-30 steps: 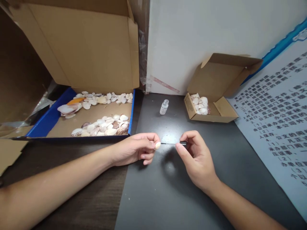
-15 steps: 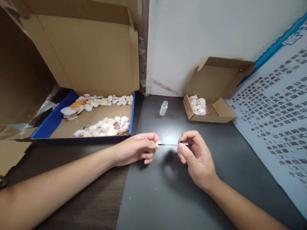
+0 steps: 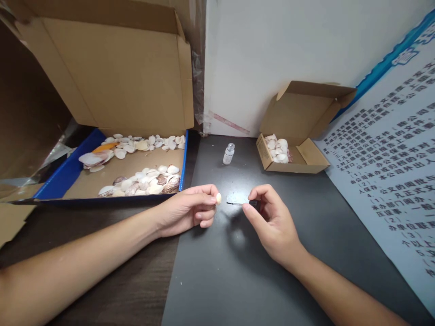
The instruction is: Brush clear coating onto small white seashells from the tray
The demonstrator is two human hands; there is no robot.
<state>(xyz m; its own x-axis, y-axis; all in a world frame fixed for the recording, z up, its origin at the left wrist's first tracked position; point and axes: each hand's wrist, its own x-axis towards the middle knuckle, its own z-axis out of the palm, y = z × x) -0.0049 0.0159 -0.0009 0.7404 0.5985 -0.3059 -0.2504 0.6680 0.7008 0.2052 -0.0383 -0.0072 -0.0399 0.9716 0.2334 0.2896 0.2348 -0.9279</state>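
Between thumb and fingertips, my left hand (image 3: 197, 206) pinches a small pale seashell (image 3: 219, 198). My right hand (image 3: 272, 222) is closed on a thin brush (image 3: 235, 203), whose dark bristles point left at the shell with a short gap between them. The brush's handle end is mostly hidden by my fingers. Beyond both hands, a small clear glass bottle (image 3: 229, 155) with a white label stands upright and uncapped on the dark grey mat (image 3: 210, 280).
At left, an open blue-edged cardboard box (image 3: 118, 175) holds many seashells (image 3: 149, 181) in groups. A smaller open brown box (image 3: 295, 168) with white shells (image 3: 278, 149) stands at back right. A white panel (image 3: 234, 68) rises behind, and a printed sheet (image 3: 384, 181) lies along the right.
The brush tip has come away from the shell, leaving a gap. My left hand has turned the shell slightly so more of its pale face shows. The view has shifted a little.
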